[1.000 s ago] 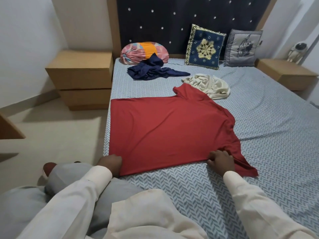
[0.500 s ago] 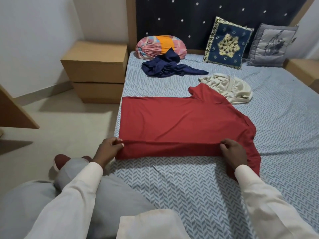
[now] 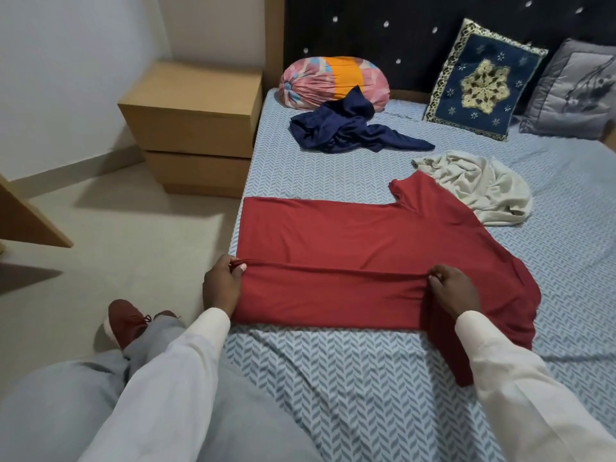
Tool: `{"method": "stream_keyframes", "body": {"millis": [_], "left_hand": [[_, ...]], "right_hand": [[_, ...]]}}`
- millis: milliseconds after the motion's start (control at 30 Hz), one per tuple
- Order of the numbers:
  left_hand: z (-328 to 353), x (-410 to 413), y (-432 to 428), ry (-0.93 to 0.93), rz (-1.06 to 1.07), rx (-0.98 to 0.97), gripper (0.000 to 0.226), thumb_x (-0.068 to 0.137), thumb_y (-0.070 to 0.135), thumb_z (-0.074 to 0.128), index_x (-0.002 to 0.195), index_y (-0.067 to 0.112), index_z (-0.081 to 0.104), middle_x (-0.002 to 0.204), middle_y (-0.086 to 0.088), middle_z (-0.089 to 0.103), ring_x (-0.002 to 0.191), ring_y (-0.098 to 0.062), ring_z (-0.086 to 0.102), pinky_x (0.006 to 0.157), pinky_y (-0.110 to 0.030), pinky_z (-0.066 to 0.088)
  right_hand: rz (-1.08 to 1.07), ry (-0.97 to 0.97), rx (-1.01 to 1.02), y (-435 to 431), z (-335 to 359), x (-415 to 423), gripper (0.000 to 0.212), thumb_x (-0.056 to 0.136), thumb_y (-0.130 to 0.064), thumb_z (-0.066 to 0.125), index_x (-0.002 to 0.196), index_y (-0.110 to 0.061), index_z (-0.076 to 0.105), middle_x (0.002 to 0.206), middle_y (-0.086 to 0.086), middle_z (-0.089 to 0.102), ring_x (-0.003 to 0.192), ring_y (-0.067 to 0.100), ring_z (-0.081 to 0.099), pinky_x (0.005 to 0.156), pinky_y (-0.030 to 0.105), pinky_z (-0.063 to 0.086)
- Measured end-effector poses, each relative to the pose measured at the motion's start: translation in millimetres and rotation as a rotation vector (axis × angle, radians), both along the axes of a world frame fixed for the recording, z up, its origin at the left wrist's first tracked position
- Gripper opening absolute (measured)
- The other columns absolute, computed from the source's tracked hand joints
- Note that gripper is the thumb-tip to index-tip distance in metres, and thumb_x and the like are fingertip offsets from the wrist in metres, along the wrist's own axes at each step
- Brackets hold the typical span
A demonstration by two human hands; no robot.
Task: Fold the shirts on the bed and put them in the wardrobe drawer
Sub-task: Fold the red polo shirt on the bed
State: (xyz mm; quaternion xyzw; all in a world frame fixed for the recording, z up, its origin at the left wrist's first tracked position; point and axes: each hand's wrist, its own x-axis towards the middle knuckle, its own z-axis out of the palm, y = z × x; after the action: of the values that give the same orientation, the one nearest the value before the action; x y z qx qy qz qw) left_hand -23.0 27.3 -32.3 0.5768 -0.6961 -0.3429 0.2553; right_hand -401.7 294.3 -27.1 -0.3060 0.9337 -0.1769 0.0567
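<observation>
1. Bedroom, head view: the bed (image 3: 366, 378) is carrying the red shirt (image 3: 350, 241), which is lying spread across its near left part, with the hem at the left bed edge.
2. The left hand (image 3: 221, 281) is pinching a raised ridge of cloth at the hem end. The right hand (image 3: 453, 291) is pinching the same ridge near the shoulder end.
3. Judgement: the fabric is looking light, limp and thin, draping with no stiffness. Holding both ends of the fold line is suiting it, since one grip would let it sag.
4. The long axis is running left to right. One sleeve is pointing toward the headboard and the other is trailing under the right forearm.
5. The navy shirt (image 3: 346, 131) and cream shirt (image 3: 480, 185) are lying crumpled farther up the bed.
</observation>
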Motion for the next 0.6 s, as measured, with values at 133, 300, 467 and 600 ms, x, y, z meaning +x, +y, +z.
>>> {"method": "stream_keyframes", "body": {"millis": [133, 300, 467, 600], "left_hand": [[-8, -8, -6, -0.042, 0.023, -0.039, 0.007, 0.089, 0.025, 0.063, 0.093, 0.018, 0.063, 0.097, -0.006, 0.071, 0.09, -0.031, 0.064, 0.076, -0.036, 0.05], [-8, -11, -1, -0.155, 0.025, -0.135, 0.019, 0.088, 0.025, 0.063, 0.106, 0.021, 0.061, 0.11, -0.006, 0.062, 0.098, -0.032, 0.058, 0.08, -0.04, 0.049], [-3, -45, 47, -0.163, -0.346, -0.472, 0.044, 0.086, 0.029, 0.058, 0.127, 0.011, 0.058, 0.126, -0.014, 0.056, 0.114, -0.033, 0.053, 0.098, -0.045, 0.046], [-2, -97, 125, -0.358, -0.942, -0.255, 0.065, 0.091, 0.054, 0.047, 0.149, 0.026, 0.036, 0.158, -0.013, 0.025, 0.147, -0.032, 0.019, 0.12, -0.048, 0.016]], "right_hand": [[-0.011, -0.005, 0.037, -10, -4, -8, 0.011, 0.083, -0.028, 0.058, 0.091, -0.026, 0.066, 0.093, 0.011, 0.067, 0.09, 0.033, 0.064, 0.075, 0.039, 0.05], [-0.04, 0.065, 0.094, -11, -9, 6, 0.016, 0.087, -0.033, 0.06, 0.101, -0.027, 0.064, 0.103, 0.012, 0.063, 0.101, 0.035, 0.06, 0.081, 0.044, 0.044], [-0.055, 0.231, 0.07, 20, 4, 40, 0.05, 0.074, -0.047, 0.075, 0.109, -0.015, 0.06, 0.097, 0.015, 0.059, 0.094, 0.038, 0.055, 0.077, 0.046, 0.045], [-0.056, 0.174, 0.299, 82, -4, 71, 0.079, 0.062, -0.06, 0.076, 0.12, -0.012, 0.053, 0.101, 0.013, 0.056, 0.093, 0.036, 0.055, 0.075, 0.043, 0.047]]}}
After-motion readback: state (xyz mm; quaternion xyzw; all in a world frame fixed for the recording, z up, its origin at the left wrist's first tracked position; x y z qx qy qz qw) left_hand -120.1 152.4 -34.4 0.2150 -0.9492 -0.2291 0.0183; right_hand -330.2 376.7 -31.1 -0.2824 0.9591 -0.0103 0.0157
